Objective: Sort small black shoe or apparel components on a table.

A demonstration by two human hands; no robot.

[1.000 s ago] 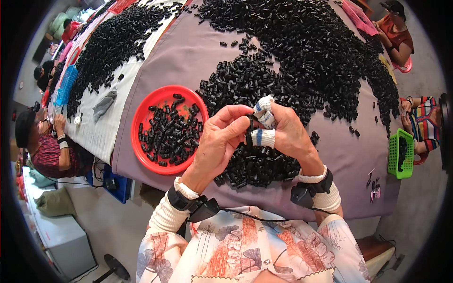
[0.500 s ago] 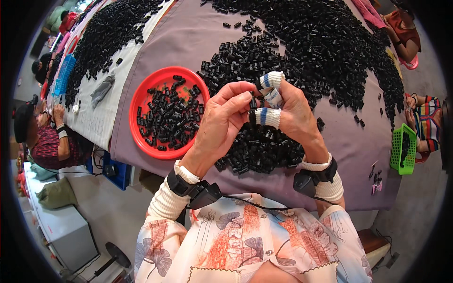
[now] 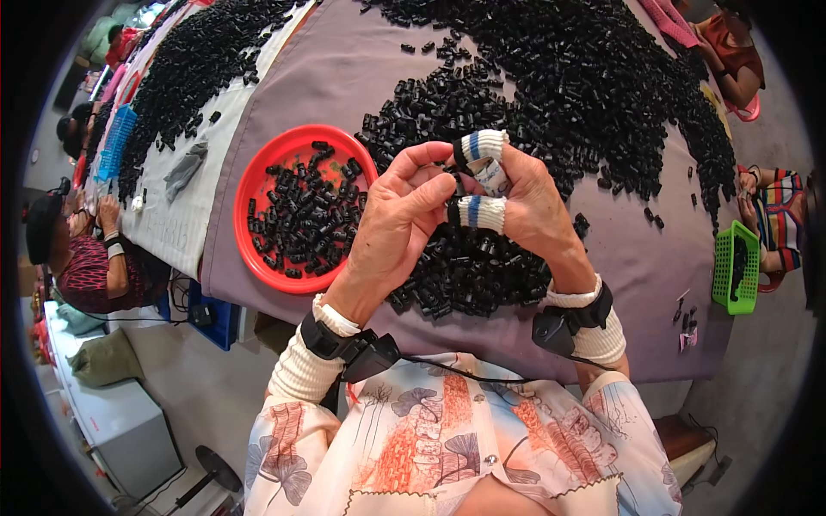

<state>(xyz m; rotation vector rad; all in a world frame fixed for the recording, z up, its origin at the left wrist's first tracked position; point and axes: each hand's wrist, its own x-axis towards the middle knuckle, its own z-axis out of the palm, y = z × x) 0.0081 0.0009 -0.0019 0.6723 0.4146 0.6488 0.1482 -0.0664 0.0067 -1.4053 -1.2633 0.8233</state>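
Head view: a round red basin [image 3: 242, 211] sits on the cloth-covered worktop [image 3: 297, 82], with many small black pieces [image 3: 301, 224] lying in it. Just to the right of the red basin, the person's two bare hands meet over a heap of black parts [image 3: 469, 275]. The left hand [image 3: 391, 224] has its thumb and bent forefinger drawn in, gripping a small black piece [image 3: 467, 183] that sits between the two hands. The right hand [image 3: 538, 206] faces it, thumb and forefinger standing apart around that piece, both wrapped in white finger sleeves [image 3: 482, 212] with a blue stripe; dark shapes cover the tips, so I cannot tell whether these fingers grip anything. Beyond the red basin and to its right, a larger spread of black parts runs across the worktop. Well to the right of the red basin is a green basket [image 3: 730, 292], beside a person in striped clothing [image 3: 781, 211]. To the left of the red basin are a crumpled grey bag [image 3: 183, 172], a blue basket [image 3: 116, 142] and another person in a patterned top [image 3: 96, 273].
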